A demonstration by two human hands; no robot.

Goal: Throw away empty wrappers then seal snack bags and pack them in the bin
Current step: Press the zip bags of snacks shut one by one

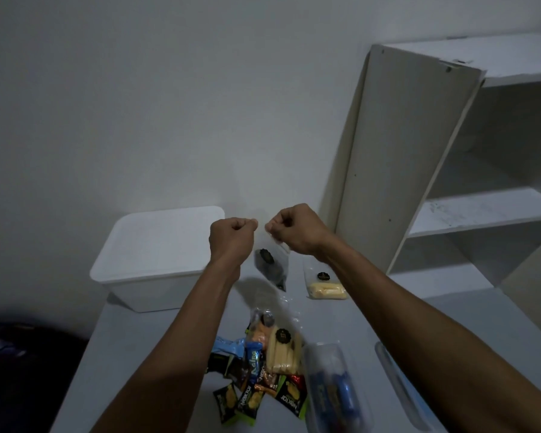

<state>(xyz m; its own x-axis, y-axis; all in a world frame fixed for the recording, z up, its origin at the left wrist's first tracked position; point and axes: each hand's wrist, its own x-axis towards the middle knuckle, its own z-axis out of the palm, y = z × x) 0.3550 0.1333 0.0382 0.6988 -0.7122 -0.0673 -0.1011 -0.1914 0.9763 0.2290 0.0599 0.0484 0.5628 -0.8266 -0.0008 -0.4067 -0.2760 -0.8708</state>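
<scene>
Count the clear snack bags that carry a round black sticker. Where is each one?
3: the dark bag hanging from the right hand, one yellow-snack bag lying beyond it, another on the wrapper pile. More may be buried.

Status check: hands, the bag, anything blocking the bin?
Both hands, left hand and right hand, pinch dark snack bag aloft. White bin lid on. Snack pile waits below.
</scene>
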